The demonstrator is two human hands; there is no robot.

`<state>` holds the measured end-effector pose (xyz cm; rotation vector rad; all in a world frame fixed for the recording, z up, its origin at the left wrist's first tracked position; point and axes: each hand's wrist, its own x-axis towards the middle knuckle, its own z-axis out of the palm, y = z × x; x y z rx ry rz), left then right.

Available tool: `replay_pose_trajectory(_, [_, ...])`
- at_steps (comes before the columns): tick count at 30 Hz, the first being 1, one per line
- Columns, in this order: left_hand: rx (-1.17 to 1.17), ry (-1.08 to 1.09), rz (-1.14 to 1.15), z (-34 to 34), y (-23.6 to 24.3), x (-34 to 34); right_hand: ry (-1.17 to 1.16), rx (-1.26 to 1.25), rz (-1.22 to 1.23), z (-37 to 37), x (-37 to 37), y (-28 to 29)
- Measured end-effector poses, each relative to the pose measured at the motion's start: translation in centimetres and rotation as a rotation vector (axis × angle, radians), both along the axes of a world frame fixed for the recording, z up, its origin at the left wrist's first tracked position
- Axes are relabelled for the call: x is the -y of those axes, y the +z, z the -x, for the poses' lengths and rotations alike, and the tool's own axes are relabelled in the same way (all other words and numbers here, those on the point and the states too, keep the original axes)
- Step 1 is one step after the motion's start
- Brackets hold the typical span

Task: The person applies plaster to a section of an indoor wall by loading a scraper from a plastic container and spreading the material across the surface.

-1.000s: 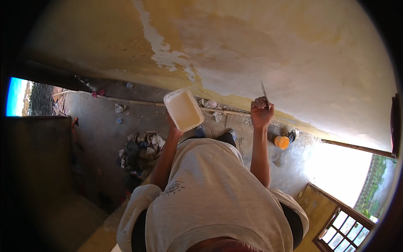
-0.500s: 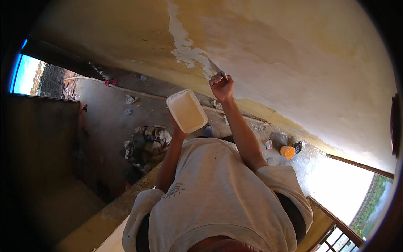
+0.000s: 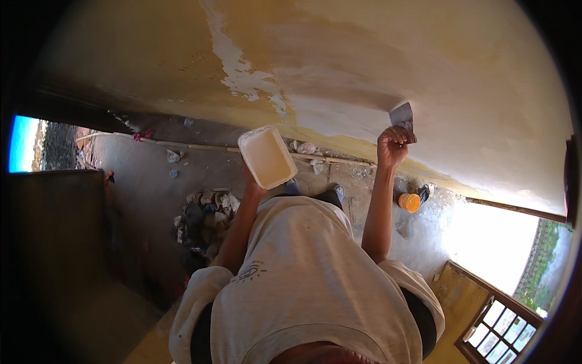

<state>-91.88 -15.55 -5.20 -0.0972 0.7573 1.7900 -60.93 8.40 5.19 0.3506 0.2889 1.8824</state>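
Observation:
My left hand [image 3: 252, 183] is closed on the side of a whitish rectangular tub [image 3: 267, 156], its open top facing me and pale smears along the rim. How much lies inside it I cannot make out. My right hand [image 3: 393, 145] grips a putty knife [image 3: 402, 117] with a broad, flat grey blade. That blade is at the wall [image 3: 364, 73], over a stretch coated in a smooth pale layer. Left of the coated part, the yellowish wall has a ragged whitish patch [image 3: 233, 64].
An orange bucket [image 3: 409, 202] stands on the floor by the wall at right, beside a black bag [image 3: 424, 193]. A long pole [image 3: 209, 147] lies along the wall's foot. At left is a rubble heap [image 3: 203, 221]. A bright doorway [image 3: 491, 242] and barred window [image 3: 500, 330] are at right.
My right hand has swept the putty knife rightward along the wall, and the blade is now turned broadside. The tub in my left hand has hardly moved. The view has shifted slightly right.

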Motion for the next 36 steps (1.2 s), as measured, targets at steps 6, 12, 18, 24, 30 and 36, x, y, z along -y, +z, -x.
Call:
replay_pose_trajectory(6, [0.007,-0.03,0.0,-0.7,0.4,-1.5,0.008,0.26,0.013,0.1,4.7,1.2])
replay_pose_trajectory(12, [0.089,-0.036,-0.09,-0.7,0.2,-1.8,0.491,0.391,0.029,11.4,4.1,-1.3])
replay_pose_trajectory(18, [0.006,0.063,-0.075,-1.1,-1.0,-0.4,0.553,0.226,-0.007,15.5,0.2,0.8])
replay_pose_trajectory(24, [-0.132,0.102,-0.125,-2.5,-1.3,-0.4,0.398,-0.065,0.03,8.3,-2.1,7.9])
replay_pose_trajectory(30, [-0.112,0.117,-0.151,-6.8,-1.7,-2.1,0.087,-0.081,-0.022,-6.6,-1.4,11.7])
replay_pose_trajectory(36, [0.041,0.09,-0.102,-9.8,0.0,-3.8,0.048,0.535,-0.095,-9.7,1.4,7.9])
